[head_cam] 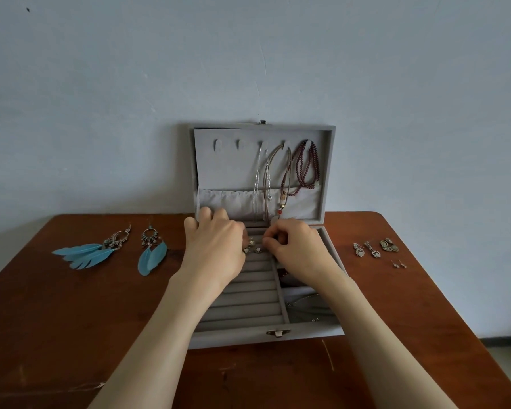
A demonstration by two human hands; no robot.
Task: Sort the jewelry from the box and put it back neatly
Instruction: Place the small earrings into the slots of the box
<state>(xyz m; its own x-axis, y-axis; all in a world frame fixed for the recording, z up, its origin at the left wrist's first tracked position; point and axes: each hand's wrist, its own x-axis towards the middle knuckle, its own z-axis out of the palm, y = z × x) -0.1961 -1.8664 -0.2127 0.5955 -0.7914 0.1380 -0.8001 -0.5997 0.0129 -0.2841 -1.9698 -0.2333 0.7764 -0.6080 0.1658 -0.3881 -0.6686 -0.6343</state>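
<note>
Rings [253, 248] in the grey jewelry box [307, 332] ring rolls, right hand [295, 246] fingertips pinching one – left hand [216, 246] beside them, fingers curled, grip unclear.

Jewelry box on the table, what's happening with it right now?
A person is sorting jewelry at the open grey jewelry box. Both hands work at the far end of its ring rolls: the left hand lies over the slots, and the right hand has its fingers curled by the small rings; whether it pinches one is unclear. Necklaces hang in the lid. Blue feather earrings lie on the table's left, small silver earrings on its right.
</note>
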